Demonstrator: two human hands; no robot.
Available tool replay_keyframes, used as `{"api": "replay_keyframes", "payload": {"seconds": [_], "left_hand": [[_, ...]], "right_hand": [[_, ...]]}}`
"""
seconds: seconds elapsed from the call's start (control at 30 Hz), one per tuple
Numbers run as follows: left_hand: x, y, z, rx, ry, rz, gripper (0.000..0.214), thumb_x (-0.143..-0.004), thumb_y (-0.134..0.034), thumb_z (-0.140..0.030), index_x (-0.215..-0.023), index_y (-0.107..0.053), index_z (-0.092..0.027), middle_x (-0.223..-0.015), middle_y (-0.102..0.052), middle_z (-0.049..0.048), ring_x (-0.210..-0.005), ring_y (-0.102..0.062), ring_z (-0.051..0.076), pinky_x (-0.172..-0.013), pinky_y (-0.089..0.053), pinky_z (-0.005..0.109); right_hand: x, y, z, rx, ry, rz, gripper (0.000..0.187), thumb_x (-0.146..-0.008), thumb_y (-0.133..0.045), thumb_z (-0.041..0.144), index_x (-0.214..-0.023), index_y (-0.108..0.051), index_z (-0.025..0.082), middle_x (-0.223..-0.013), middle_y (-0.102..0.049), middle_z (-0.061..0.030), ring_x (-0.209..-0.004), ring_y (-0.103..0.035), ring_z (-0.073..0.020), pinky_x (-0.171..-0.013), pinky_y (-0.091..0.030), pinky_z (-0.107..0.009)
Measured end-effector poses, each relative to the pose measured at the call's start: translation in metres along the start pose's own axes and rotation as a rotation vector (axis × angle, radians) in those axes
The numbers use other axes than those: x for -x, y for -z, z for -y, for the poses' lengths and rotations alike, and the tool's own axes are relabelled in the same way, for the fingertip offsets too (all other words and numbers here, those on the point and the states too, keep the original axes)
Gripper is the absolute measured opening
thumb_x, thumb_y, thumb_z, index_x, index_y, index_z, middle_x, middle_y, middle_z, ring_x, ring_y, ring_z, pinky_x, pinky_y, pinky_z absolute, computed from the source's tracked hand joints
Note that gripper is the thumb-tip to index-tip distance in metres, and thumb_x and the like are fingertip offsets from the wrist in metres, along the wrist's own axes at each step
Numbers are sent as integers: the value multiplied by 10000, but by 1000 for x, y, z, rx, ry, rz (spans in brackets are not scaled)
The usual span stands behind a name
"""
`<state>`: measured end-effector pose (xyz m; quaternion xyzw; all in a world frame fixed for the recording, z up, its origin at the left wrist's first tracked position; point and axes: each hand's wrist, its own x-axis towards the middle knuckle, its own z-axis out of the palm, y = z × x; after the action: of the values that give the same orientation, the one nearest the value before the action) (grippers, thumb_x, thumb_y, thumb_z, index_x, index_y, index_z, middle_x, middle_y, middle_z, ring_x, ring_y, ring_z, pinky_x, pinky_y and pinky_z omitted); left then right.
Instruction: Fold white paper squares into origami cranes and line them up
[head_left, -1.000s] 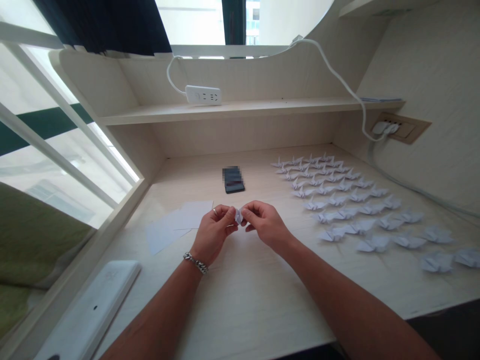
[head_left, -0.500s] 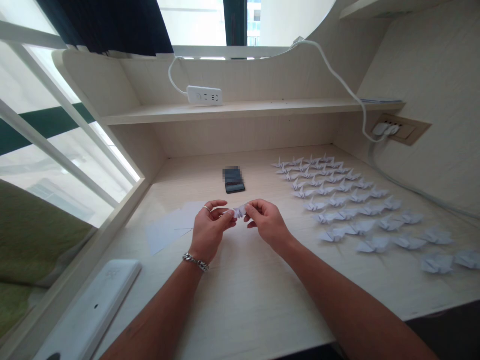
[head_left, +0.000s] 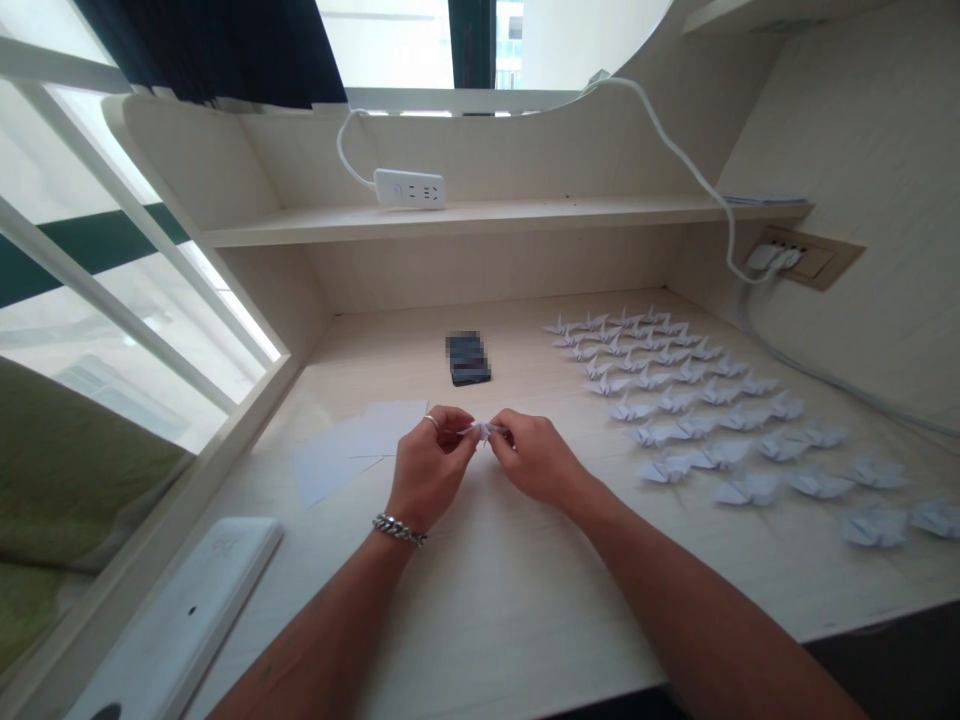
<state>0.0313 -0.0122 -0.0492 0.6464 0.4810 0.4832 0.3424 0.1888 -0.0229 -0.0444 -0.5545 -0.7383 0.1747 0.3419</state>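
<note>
My left hand [head_left: 431, 465] and my right hand [head_left: 534, 458] meet over the middle of the pale wooden desk [head_left: 480, 590]. Both pinch a small folded white paper piece [head_left: 486, 431] between their fingertips, just above the desk. The left wrist wears a metal chain bracelet [head_left: 399, 530], and a ring sits on a left finger. Most of the paper piece is hidden by my fingers. A few flat white paper sheets [head_left: 349, 450] lie on the desk just left of my left hand.
Several folded white paper cranes [head_left: 697, 410] lie in rows on the right of the desk. A dark phone [head_left: 469, 360] lies farther back. A white flat device [head_left: 187, 620] rests at the front left edge. A power strip [head_left: 409, 189] sits on the shelf; a wall socket [head_left: 799, 258] is at right.
Both hands have stayed together on the paper piece, reworking their pinch; they rose a little, then sank and shifted slightly right. The left fingers have curled closer over the paper.
</note>
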Motion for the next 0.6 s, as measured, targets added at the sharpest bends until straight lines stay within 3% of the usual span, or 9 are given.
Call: {"api": "replay_keyframes", "payload": {"seconds": [0.13, 0.3, 0.5, 0.6], "left_hand": [[-3, 1, 0, 127, 61, 35, 244, -707, -745, -286, -863, -617, -150, -791, -681, 37, -706, -673, 164, -675, -548, 296], [-8, 7, -5, 326, 284, 83, 326, -646, -762, -233, -916, -612, -128, -690, -680, 27, -599, -642, 142, -616, -539, 284], [-9, 14, -10, 120, 367, 288, 106, -687, -675, -218, -729, -609, -146, -544, -628, 24, -483, -589, 139, -461, -474, 234], [-8, 15, -10, 132, 410, 416, 129, -750, -608, -269, -678, -585, -164, -536, -611, 22, -448, -557, 130, -425, -440, 224]], "right_hand": [[-4, 2, -5, -169, -100, 127, 157, -846, -497, 212, -741, -609, 183, -693, -664, -27, -615, -570, -134, -558, -363, -243], [-7, 4, -9, -535, -222, 270, 180, -848, -524, 291, -741, -600, 168, -754, -673, -39, -582, -585, -115, -508, -418, -215], [-5, 1, -14, -485, -107, 294, 192, -842, -546, 292, -715, -627, 172, -662, -629, -12, -568, -559, -113, -517, -405, -221], [-5, 1, -17, -477, -76, 328, 194, -842, -549, 292, -718, -632, 170, -631, -615, -6, -566, -544, -113, -524, -400, -223]]}}
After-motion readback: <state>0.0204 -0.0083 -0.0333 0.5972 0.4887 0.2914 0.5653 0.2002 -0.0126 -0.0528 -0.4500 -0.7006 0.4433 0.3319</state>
